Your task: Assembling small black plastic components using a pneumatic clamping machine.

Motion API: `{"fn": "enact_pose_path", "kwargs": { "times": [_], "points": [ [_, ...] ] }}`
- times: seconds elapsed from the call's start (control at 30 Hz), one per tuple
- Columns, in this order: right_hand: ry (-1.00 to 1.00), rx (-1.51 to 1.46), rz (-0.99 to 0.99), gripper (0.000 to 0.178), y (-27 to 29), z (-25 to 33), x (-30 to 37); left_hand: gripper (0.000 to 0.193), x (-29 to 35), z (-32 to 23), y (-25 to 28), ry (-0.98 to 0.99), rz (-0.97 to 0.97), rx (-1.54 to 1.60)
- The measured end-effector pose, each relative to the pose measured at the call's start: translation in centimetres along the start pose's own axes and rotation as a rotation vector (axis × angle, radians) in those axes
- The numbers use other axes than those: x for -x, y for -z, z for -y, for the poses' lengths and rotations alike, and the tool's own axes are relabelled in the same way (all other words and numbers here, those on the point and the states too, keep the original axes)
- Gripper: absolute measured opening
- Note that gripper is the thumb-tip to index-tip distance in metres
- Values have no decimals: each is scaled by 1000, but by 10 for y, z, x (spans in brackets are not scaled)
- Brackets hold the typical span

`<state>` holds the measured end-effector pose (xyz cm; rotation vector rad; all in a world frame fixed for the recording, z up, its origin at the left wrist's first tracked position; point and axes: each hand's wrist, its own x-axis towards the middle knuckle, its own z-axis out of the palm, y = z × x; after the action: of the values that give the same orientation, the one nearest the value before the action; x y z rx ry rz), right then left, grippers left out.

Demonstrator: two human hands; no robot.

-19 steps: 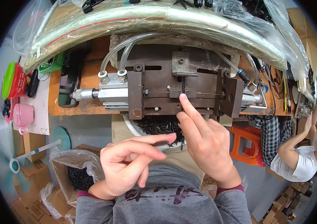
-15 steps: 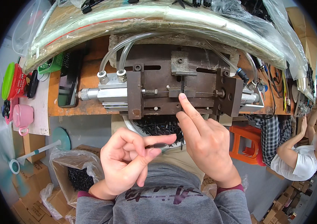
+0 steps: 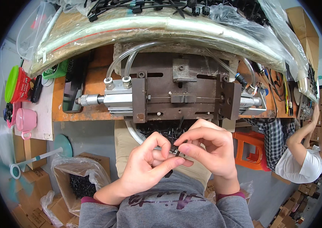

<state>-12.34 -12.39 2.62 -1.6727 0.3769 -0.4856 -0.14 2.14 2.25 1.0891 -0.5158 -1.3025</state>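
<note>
My left hand [image 3: 145, 165] and my right hand [image 3: 211, 150] meet in front of the machine, just over the lap. Between their fingertips they pinch a small black plastic piece [image 3: 178, 153]; its exact shape is mostly covered by the fingers. Another dark bit [image 3: 169, 173] shows under the left hand. Beyond the hands sits a brown metal clamping fixture [image 3: 161, 81] with two small blocks [image 3: 183, 98] in its middle and a silver air cylinder [image 3: 118, 99] at its left. Below the fixture's front edge is a heap of thin black parts [image 3: 161, 127].
A phone [image 3: 73, 95] lies on the wooden bench left of the cylinder, near a pink cup [image 3: 26, 119]. Clear hoses [image 3: 130, 57] arch over the fixture. An orange stool [image 3: 249, 146] and another person [image 3: 301, 155] are at right. A lined box [image 3: 64, 171] holds black parts.
My right hand has pulled back from the middle blocks and joined the left at the small black piece. The left cylinder's end knob has shifted outward, showing its rod.
</note>
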Motion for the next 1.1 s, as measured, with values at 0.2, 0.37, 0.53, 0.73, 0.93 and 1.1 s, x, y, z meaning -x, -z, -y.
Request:
{"fn": "enact_pose_path", "kwargs": {
  "times": [0.2, 0.37, 0.53, 0.73, 0.93, 1.1],
  "points": [
    [-97, -302, -253, 8, -2, 2, 4, 34, -4, -12, 1, -327, -48, -713],
    [-3, -389, -336, 8, -3, -6, -1, 27, -1, -7, -11, -581, -147, -780],
    [62, -552, -319, 12, -6, 12, -15, 22, -9, -10, -13, -875, -99, -780],
    [218, -457, -423, 17, -12, 29, -18, 25, -7, -19, -13, -929, -56, -637],
    [323, -647, -410, 20, -10, 25, -29, 18, 7, -23, -6, -842, -4, -542],
    [566, -797, -645, 22, 110, 27, -42, 13, 31, -6, 16, -679, 65, -602]
  ]
}}
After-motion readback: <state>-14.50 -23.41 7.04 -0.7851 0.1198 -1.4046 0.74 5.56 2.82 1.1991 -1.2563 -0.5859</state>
